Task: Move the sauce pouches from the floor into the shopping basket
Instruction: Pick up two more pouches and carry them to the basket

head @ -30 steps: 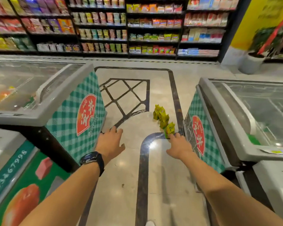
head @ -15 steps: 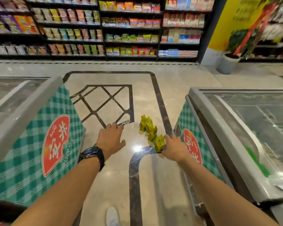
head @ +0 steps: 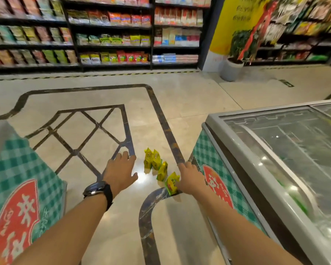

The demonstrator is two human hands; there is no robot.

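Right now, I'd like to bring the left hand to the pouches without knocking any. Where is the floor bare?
Bare floor lies between the left hand and the pouch row, and nearer you, inside the curved dark inlay. It is crowded on the right: the right hand grips the nearest pouch close beside the freezer.

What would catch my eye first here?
Four yellow sauce pouches sit in a row on the glossy floor between two green-checked chest freezers. The left hand, a black watch at its wrist, spreads open beside them, while the right hand touches the nearest pouch.
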